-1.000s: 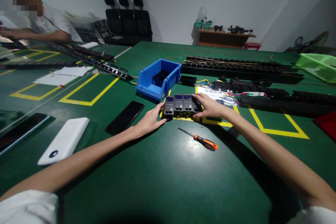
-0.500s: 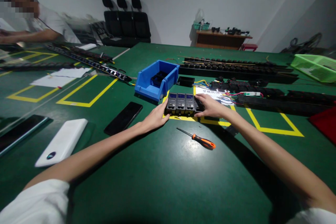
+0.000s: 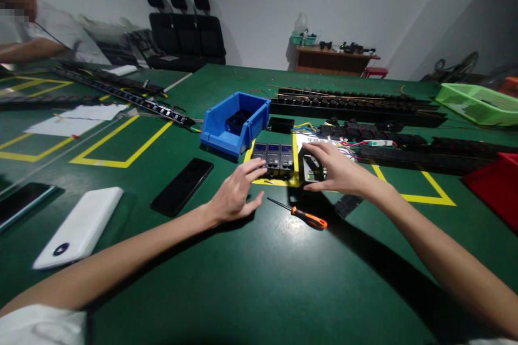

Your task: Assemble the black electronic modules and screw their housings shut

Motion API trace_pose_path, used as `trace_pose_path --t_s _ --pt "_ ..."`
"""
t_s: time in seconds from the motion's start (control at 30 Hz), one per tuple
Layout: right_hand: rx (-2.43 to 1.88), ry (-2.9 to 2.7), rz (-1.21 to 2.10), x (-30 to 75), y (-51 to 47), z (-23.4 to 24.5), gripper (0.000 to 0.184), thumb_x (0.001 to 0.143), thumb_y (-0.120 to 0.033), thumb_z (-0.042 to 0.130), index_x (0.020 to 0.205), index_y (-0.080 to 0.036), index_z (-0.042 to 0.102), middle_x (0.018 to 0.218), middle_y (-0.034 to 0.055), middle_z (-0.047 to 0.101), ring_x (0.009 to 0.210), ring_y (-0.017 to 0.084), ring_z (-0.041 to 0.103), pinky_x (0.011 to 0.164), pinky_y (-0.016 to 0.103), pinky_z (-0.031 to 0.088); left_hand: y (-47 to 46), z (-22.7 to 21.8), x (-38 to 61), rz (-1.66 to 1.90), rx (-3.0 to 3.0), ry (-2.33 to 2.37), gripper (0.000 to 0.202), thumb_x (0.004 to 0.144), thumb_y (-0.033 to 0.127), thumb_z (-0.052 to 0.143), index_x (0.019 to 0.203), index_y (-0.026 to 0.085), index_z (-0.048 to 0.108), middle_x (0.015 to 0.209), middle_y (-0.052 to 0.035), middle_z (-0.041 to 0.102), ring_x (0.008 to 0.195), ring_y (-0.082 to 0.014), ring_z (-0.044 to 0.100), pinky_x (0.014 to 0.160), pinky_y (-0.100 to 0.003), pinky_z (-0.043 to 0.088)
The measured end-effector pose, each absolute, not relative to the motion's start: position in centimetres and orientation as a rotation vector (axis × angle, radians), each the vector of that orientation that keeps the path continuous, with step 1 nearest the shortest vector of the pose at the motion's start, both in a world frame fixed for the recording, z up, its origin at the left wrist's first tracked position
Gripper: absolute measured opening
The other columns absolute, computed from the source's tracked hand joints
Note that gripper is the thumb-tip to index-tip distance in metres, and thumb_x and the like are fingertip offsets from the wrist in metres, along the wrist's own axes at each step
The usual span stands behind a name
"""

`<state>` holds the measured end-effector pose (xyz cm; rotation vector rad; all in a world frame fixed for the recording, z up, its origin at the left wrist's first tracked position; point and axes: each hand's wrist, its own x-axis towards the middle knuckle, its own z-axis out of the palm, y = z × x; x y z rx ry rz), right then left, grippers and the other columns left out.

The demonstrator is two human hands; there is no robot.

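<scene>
Between the thumb and fingers of my right hand (image 3: pixel 338 168) is a black module (image 3: pixel 311 168), with its open side and a bit of circuit board showing. A row of three black modules (image 3: pixel 273 160) with small dark screens stands on the table to its left. My left hand (image 3: pixel 237 192) has its fingers apart in front of that row, fingertips at the leftmost module; whether they touch it I cannot tell. A screwdriver (image 3: pixel 308 218) with an orange and black handle lies in front of both hands. A flat black piece (image 3: pixel 348 205) lies below my right wrist.
Behind the modules is a blue bin (image 3: pixel 234 124) with black parts in it. A black phone (image 3: pixel 182 187) and a white power bank (image 3: pixel 79 228) lie to the left. Long black strips (image 3: pixel 356 110) and wires run along the back right; a green basket (image 3: pixel 479 102) stands beyond.
The right-hand module has come away from the row and tilted in my right hand. My left hand has drawn back from the row's left end toward me, its fingers spreading.
</scene>
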<state>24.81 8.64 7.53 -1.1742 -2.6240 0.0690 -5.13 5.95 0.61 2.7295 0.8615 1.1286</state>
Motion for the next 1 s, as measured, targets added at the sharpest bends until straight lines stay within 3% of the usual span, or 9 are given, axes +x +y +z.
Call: trace_pose_path --t_s 0.07,0.17,0.23,0.43,0.63,0.73,0.83,0.9,1.0 --pt "-1.143 -2.631 0.123 23.5 5.8 7.8 0.098 0.071 -0.057 0.070 0.148 -0.013 0.027 0.146 0.0195 0.037 0.132 0.034 0.038 0.108 0.050 0.037 4.2 1.0 -4.3 1.049 2.625 0.840 0.080 0.079 0.029 0.066 0.145 0.021 0.022 0.147 -0.0163 0.033 0.140 -0.0300 0.032 0.113 -0.053 0.035" --pt "-1.079 -2.660 0.246 21.0 1.7 6.8 0.103 0.067 -0.057 0.073 0.148 -0.013 0.026 0.144 0.0186 0.040 0.129 0.034 0.040 0.106 0.049 0.039 1.8 0.9 -3.1 0.866 2.431 0.807 0.113 0.066 0.048 0.076 0.149 0.019 0.006 0.154 -0.0194 0.018 0.143 -0.0350 0.023 0.115 -0.056 0.031" --pt "-1.085 -2.662 0.296 19.6 -0.4 5.5 0.105 0.066 -0.055 0.074 0.148 -0.012 0.025 0.145 0.0183 0.040 0.126 0.034 0.041 0.106 0.049 0.039 0.6 0.4 -2.8 0.752 2.335 0.764 0.122 0.061 0.050 0.079 0.150 0.019 0.000 0.156 -0.0192 0.015 0.144 -0.0359 0.020 0.117 -0.056 0.027" --pt "-1.201 -2.539 0.383 17.6 -3.6 2.0 0.100 0.061 -0.054 0.076 0.142 -0.013 0.034 0.142 0.0180 0.042 0.122 0.035 0.042 0.101 0.053 0.040 -1.3 -1.6 -3.3 0.612 2.270 0.650 0.121 0.060 0.037 0.081 0.149 0.022 0.001 0.155 -0.0184 0.012 0.145 -0.0357 0.017 0.117 -0.055 0.025" --pt "-1.147 -2.516 0.433 18.0 -3.9 2.2 0.104 0.062 -0.070 0.068 0.142 -0.014 0.032 0.142 0.0199 0.042 0.124 0.037 0.042 0.100 0.055 0.039 -1.1 -2.0 -3.3 0.593 2.250 0.659 0.122 0.057 0.044 0.083 0.148 0.026 0.002 0.152 -0.0192 0.012 0.142 -0.0387 0.021 0.112 -0.057 0.032" --pt "-1.088 -2.465 0.536 19.2 -2.9 2.8 0.074 0.083 -0.055 0.058 0.141 -0.017 0.032 0.139 0.0161 0.048 0.122 0.029 0.047 0.101 0.047 0.041 -1.0 -1.8 -3.2 0.593 2.240 0.679 0.122 0.056 0.039 0.082 0.148 0.025 0.002 0.152 -0.0185 0.013 0.142 -0.0371 0.022 0.113 -0.055 0.032" --pt "-1.212 -2.423 0.433 20.4 -1.5 3.1 0.029 0.094 -0.030 0.047 0.121 -0.019 0.050 0.117 0.0125 0.062 0.107 0.026 0.056 0.093 0.045 0.045 -0.9 -1.5 -3.2 0.599 2.237 0.687 0.118 0.057 0.035 0.081 0.147 0.024 0.005 0.149 -0.0172 0.019 0.141 -0.0348 0.023 0.115 -0.052 0.029" --pt "-1.258 -2.508 0.344 20.8 -0.9 2.8 0.020 0.091 -0.025 0.051 0.109 -0.019 0.056 0.108 0.0121 0.064 0.098 0.026 0.057 0.085 0.044 0.047 -0.9 -1.4 -3.2 0.595 2.242 0.673 0.115 0.056 0.034 0.079 0.146 0.023 0.008 0.148 -0.0168 0.021 0.140 -0.0343 0.024 0.116 -0.051 0.028" --pt "-1.310 -2.625 0.245 20.6 -0.6 1.8 0.021 0.085 -0.020 0.056 0.105 -0.017 0.058 0.104 0.0121 0.061 0.094 0.025 0.056 0.079 0.039 0.048 -0.9 -1.3 -3.2 0.576 2.248 0.672 0.112 0.057 0.033 0.078 0.145 0.021 0.010 0.148 -0.0169 0.020 0.140 -0.0339 0.025 0.116 -0.049 0.029"
